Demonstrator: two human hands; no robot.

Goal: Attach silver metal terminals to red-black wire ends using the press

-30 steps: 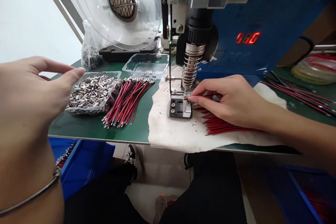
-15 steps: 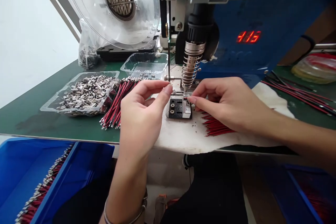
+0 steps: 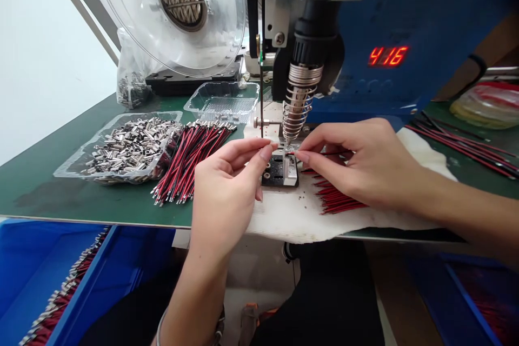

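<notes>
My left hand (image 3: 227, 189) is pinched, thumb against forefinger, at the left side of a small metal fixture (image 3: 289, 172). Whatever lies between those fingertips is too small and covered to make out. From the other side, my right hand (image 3: 357, 157) grips a thin red-and-black wire (image 3: 291, 153) between thumb and forefinger, its end at the top of the fixture. A soldering iron (image 3: 298, 100) with a coiled spring guard points down just above that spot. Under my right hand lies a bunch of red-and-black wires (image 3: 338, 198) on a white cloth (image 3: 284, 223).
To the left, a clear plastic tray (image 3: 68, 173) holds small metal connectors (image 3: 125, 146). Beside it lie wires with metal ends (image 3: 190, 159). A blue machine (image 3: 365, 27) with red digits rises behind my right hand. Blue bins (image 3: 24, 265) sit below the table edge.
My left hand has come down and rightward, closer to the fixture. The right hand stays at the fixture, still gripping the wire. The camera view has shifted slightly.
</notes>
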